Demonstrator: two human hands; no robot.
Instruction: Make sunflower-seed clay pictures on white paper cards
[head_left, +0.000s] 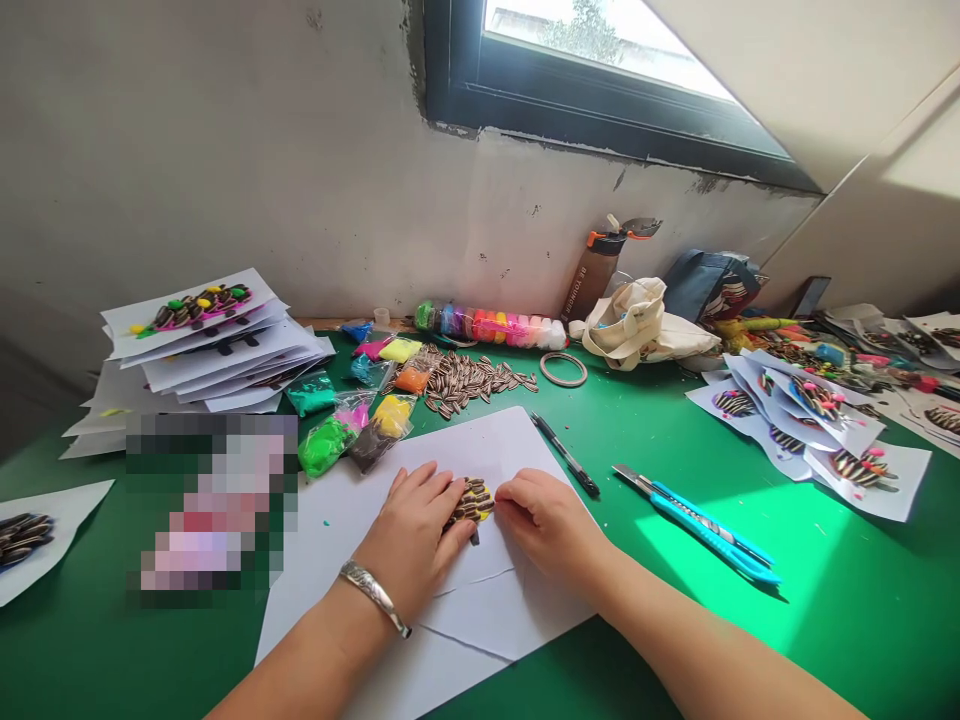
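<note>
A white sheet of paper (pixel 480 440) lies on the green table, cut lines or creases showing in its lower part. On it is a small figure of striped sunflower seeds (pixel 474 498) set in yellow clay, with a dark bit below. My left hand (pixel 416 520), a silver bracelet at its wrist, rests flat with fingers stretched over the left side of the figure and hides part of it. At the right edge of the yellow clay, my right hand (pixel 551 520) has its fingers curled and pinched together. What they hold, if anything, is hidden.
Behind the paper lie a seed pile (pixel 469 382), bags of coloured clay (pixel 326 440) and a tape ring (pixel 563 369). A black pen (pixel 564 455) and a blue utility knife (pixel 709 528), blade out, lie right. Finished seed pictures are stacked left (pixel 217 375) and right (pixel 900 480).
</note>
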